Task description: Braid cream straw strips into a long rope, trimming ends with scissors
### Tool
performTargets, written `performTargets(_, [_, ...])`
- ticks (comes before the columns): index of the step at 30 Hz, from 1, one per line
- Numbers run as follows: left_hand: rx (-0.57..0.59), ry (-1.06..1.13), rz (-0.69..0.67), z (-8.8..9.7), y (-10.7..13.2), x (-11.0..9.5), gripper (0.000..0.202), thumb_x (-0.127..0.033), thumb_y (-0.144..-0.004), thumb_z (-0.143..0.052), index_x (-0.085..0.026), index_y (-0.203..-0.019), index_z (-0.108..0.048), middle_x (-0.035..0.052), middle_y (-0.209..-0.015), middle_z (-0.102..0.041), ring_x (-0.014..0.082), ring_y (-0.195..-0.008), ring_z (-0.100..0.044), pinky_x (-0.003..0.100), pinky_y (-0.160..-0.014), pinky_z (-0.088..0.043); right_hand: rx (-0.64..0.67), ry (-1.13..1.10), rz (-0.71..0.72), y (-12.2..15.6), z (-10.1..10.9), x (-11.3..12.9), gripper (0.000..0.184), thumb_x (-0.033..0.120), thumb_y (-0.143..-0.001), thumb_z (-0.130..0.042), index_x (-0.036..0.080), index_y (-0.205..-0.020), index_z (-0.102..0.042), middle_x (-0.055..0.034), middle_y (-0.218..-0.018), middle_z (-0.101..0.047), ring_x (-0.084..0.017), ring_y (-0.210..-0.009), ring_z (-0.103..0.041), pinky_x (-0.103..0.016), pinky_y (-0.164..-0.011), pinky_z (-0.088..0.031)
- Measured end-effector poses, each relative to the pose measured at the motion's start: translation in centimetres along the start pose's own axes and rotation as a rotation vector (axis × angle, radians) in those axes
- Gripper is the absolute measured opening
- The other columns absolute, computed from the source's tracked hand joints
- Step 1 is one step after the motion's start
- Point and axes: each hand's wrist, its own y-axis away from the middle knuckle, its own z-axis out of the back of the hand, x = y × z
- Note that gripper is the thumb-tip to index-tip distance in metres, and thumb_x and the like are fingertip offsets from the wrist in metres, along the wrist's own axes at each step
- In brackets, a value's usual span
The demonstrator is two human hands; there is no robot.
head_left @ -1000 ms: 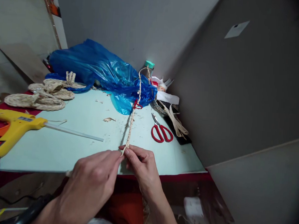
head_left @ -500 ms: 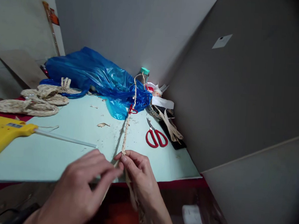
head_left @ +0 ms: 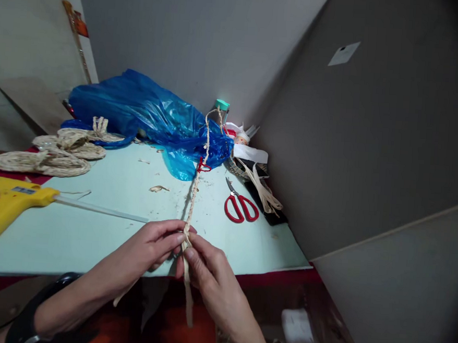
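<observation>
A pale straw braid [head_left: 196, 185] runs taut from the back of the light blue table [head_left: 91, 230] toward me, with a red tie [head_left: 202, 165] around it partway along. My left hand [head_left: 151, 247] pinches the braid's near end from the left, fingers closed on a strand. My right hand [head_left: 210, 272] grips the loose strands just below, fingers closed too. Unbraided strips [head_left: 187, 289] hang down from between my hands past the table's front edge.
Red-handled scissors [head_left: 241, 206] lie right of the braid. A yellow glue gun [head_left: 3, 203] with a clear glue stick rests at the left. Coiled braided mats [head_left: 50, 151] and a blue plastic bag [head_left: 147, 113] sit at the back. Grey walls close in at the right.
My left hand has turned, its fingers now reaching in from the left onto the braid end. The loose strands now hang straight down between both hands. The view shifted slightly.
</observation>
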Motion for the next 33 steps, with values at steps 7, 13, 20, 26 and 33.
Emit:
performTargets(7, [-0.064, -0.015, 0.040, 0.0, 0.3, -0.8, 0.023, -0.039, -0.082, -0.062, -0.015, -0.083, -0.064, -0.0057, -0.058, -0.047, 0.0063, -0.047, -0.026, 0.021, -0.044, -0.016, -0.161, 0.383, 0.018, 0.5, -0.1, -0.5, 0.019, 0.030, -0.100, -0.039, 0.020, -0.097, -0.055, -0.0004, -0.075, -0.060, -0.013, -0.061, -0.050, -0.023, -0.059, -0.037])
performTargets(13, [-0.177, -0.124, -0.066, -0.8, 0.4, -1.1, 0.021, -0.031, -0.081, -0.059, -0.016, -0.067, -0.064, -0.0008, -0.063, -0.062, 0.0124, -0.062, -0.048, 0.023, -0.061, -0.036, -0.408, 0.897, 0.347, 0.9, 0.1, -1.0, 0.020, 0.019, -0.096, -0.047, 0.020, -0.082, -0.060, -0.0025, -0.073, -0.061, -0.017, -0.070, -0.052, -0.027, -0.061, -0.031])
performTargets(20, [-0.199, -0.107, -0.036, -1.2, 0.7, -0.8, 0.024, -0.035, -0.086, -0.057, -0.017, -0.073, -0.066, -0.0054, -0.042, -0.052, 0.0106, -0.048, -0.045, 0.023, -0.056, -0.033, -0.587, 1.080, 0.429, 2.0, -3.2, -0.6, 0.025, 0.013, -0.097, -0.039, 0.018, -0.087, -0.062, -0.0026, -0.066, -0.054, -0.018, -0.061, -0.048, -0.032, -0.058, -0.028])
performTargets(26, [-0.170, 0.035, 0.002, -1.0, 0.7, -1.1, 0.025, -0.040, -0.082, -0.066, -0.015, -0.081, -0.069, -0.0073, -0.043, -0.047, 0.0063, -0.043, -0.030, 0.023, -0.048, -0.018, -0.601, 1.060, 0.396, 2.7, -3.5, -0.7, 0.028, 0.013, -0.098, -0.037, 0.015, -0.113, -0.061, -0.0044, -0.070, -0.059, -0.019, -0.064, -0.056, -0.031, -0.057, -0.036])
performTargets(33, [-0.172, 0.084, 0.047, -0.9, 0.4, -0.7, 0.025, -0.037, -0.082, -0.065, -0.013, -0.086, -0.070, -0.0049, -0.044, -0.051, 0.0054, -0.040, -0.031, 0.023, -0.045, -0.015, -0.643, 1.003, 0.417, 4.2, -5.5, -1.8, 0.024, 0.015, -0.095, -0.043, 0.016, -0.112, -0.061, -0.0048, -0.065, -0.061, -0.018, -0.055, -0.058, -0.029, -0.048, -0.039])
